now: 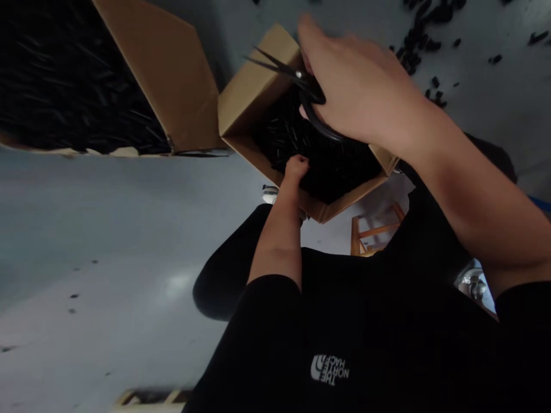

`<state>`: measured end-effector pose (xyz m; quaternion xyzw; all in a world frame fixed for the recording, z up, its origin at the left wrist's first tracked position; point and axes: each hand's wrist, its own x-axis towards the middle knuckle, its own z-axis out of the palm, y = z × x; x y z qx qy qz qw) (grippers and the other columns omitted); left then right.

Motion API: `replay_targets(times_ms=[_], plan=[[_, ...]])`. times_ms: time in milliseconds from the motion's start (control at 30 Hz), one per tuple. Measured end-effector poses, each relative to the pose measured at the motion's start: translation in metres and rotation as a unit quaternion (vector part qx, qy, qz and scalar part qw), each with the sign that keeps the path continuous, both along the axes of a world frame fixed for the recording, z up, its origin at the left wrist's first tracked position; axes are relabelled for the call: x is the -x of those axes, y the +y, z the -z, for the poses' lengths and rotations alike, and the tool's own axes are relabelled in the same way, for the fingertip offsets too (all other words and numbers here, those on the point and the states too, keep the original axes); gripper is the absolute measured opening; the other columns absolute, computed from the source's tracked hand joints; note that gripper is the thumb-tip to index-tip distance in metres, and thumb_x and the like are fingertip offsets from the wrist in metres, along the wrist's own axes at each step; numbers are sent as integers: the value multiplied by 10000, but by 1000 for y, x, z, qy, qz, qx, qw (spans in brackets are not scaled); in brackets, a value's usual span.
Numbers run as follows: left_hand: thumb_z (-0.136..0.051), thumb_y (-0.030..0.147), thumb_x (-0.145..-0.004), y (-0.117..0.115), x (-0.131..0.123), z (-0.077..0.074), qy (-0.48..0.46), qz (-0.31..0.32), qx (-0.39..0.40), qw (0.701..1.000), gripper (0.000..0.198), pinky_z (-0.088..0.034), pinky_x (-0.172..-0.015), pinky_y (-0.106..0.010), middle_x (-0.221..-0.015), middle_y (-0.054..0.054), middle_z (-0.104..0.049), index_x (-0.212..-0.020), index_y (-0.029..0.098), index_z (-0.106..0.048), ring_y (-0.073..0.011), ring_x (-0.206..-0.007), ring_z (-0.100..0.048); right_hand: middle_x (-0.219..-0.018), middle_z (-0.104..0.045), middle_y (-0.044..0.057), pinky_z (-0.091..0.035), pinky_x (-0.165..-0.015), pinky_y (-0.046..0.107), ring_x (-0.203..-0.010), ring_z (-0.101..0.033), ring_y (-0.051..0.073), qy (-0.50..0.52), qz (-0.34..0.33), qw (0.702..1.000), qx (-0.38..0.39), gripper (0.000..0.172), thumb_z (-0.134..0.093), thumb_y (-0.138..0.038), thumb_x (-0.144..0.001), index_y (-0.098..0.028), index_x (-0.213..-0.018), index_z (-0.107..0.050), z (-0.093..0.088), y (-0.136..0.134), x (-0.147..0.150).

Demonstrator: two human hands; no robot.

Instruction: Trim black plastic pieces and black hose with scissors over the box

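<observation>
My right hand [353, 86] is wrapped round the handles of black scissors [298, 74], above a cardboard box. The blades point left and stand slightly apart. Below it my left hand [297, 166] reaches over the near rim of that cardboard box [247, 152]. Its fingers are curled closed, close to the small black tube-like pieces [284, 135] inside. Whether it holds a piece is hidden in the dark.
A larger cardboard box [172, 69], also filled with black pieces, stands at the upper left. Loose black pieces [413, 51] are scattered on the grey floor [129, 241]. A wooden stool [355, 235] is near my legs.
</observation>
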<state>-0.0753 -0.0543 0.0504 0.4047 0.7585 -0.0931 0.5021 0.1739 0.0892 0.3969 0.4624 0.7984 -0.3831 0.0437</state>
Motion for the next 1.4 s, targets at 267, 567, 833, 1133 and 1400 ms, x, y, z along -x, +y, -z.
replay_targets(times_ms=[267, 567, 833, 1133, 1400], plan=[[-580, 99, -1006, 63, 29, 15, 36, -44, -142, 988, 329, -508, -1234, -427, -1383, -169, -806, -1273, 141, -767, -303, -1312, -723, -1204, -776, 124, -466, -856, 424, -1078, -739, 388, -6, 103, 994, -34, 396, -612, -334, -1053, -219, -1432, -606, 0, 4, -4], [-752, 228, -1000, 109, 9, 34, 55, -12, -200, 978, 327, -242, -1433, -734, -1638, -274, -614, -1313, 138, -745, -518, -1679, -383, -911, -672, 53, -455, -841, 466, -912, -686, 388, -12, 108, 994, 0, 294, -646, -403, -943, -311, -1182, -501, 5, 6, -10], [-799, 295, -1023, 97, -6, 14, -14, -39, -183, 982, 349, -391, -1402, -651, -1511, -239, -721, -1333, 152, -730, -484, -1581, -571, -1058, -753, 92, -467, -833, 459, -1057, -742, 419, -55, 87, 994, 29, 309, -661, -375, -951, -312, -1211, -508, 8, 13, 0], [-863, 357, -1001, 48, 55, -174, -291, -155, -251, 910, 543, -711, -1110, -594, -1242, -77, -808, -1463, 294, -583, -295, -1143, -868, -1119, -819, 97, -544, -822, 418, -1070, -756, 346, -25, 19, 999, -16, 209, -679, -382, -991, -314, -1154, -568, 36, 6, 17], [-1011, 560, -832, -7, 48, -233, -234, -171, -338, 895, 866, -647, -1215, -631, -1348, -104, -741, -1558, 349, -588, -416, -1437, -738, -1019, -764, 101, -568, -913, 471, -1002, -715, 342, -39, -19, 999, -9, 362, -769, -362, -928, -273, -1233, -596, 59, 0, 33]])
